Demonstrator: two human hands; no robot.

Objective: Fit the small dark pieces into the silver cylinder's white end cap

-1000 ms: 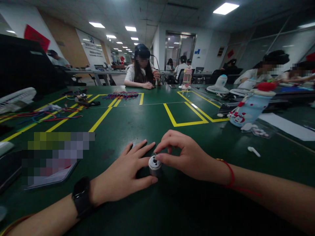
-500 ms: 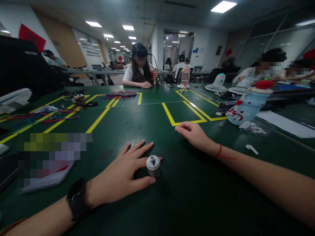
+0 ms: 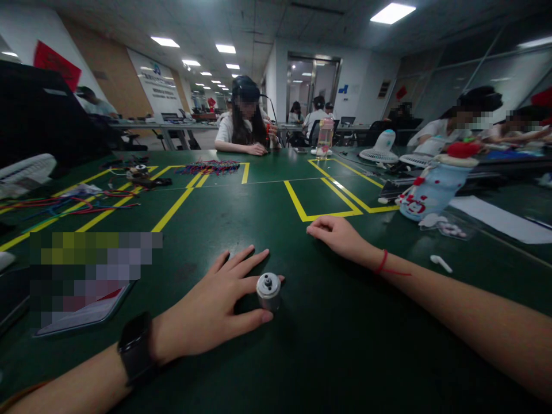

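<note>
A small silver metal cylinder (image 3: pixel 268 292) stands upright on the green table (image 3: pixel 328 345), a round boss and dark holes on its top. My left hand (image 3: pixel 215 305) lies palm down with spread fingers; the thumb and index finger reach around the cylinder at its left, the index passing behind it. My right hand (image 3: pixel 338 234) rests on the table farther forward and to the right, by the corner of a yellow tape outline (image 3: pixel 334 214). Its fingers are curled together, and whether anything is between them is hidden.
Colored wires (image 3: pixel 86 201) and a wire bundle (image 3: pixel 207 167) lie at the left and back. A clear-edged pouch (image 3: pixel 81 328) is at left. Rightward are a blue bottle (image 3: pixel 437 190), a white earbud (image 3: pixel 441 263) and paper (image 3: pixel 504 218). A person (image 3: pixel 244 123) sits opposite.
My right hand has shifted very slightly, settling a little lower. My left hand and the cylinder have stayed in place.
</note>
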